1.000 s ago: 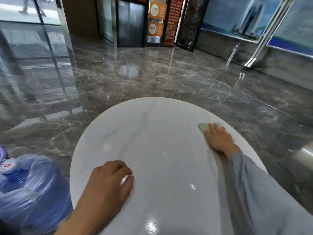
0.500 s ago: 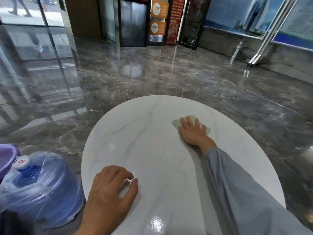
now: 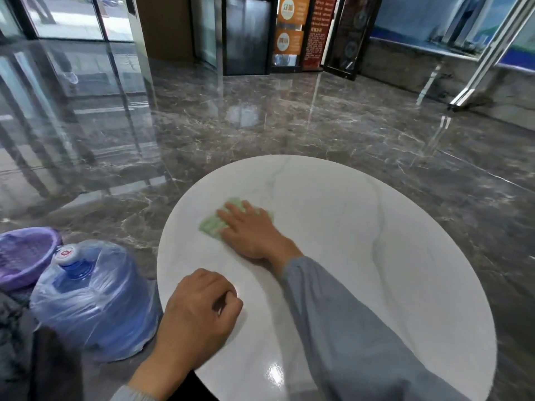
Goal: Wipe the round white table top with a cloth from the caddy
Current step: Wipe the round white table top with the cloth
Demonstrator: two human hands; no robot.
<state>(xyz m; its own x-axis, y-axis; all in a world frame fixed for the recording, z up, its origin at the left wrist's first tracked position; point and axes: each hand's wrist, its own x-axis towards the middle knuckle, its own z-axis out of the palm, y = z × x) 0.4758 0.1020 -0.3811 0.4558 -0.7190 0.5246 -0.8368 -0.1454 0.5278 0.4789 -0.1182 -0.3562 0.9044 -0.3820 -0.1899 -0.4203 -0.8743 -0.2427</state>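
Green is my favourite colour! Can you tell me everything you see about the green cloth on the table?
The cloth is pale green and soft-looking, with a faint ribbed or checked pattern, though it is blurred. It lies flat on the white table, in its far left part. The right hand presses on it with straight fingers and hides most of it; its left end and a thin strip on the right stick out. Nothing else touches it.

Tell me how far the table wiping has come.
Done: the pale green cloth is on the round white marble-look table top. In hand: the right hand presses it flat, left of centre; the left hand rests curled near the edge. Left: wiped areas cannot be told apart.
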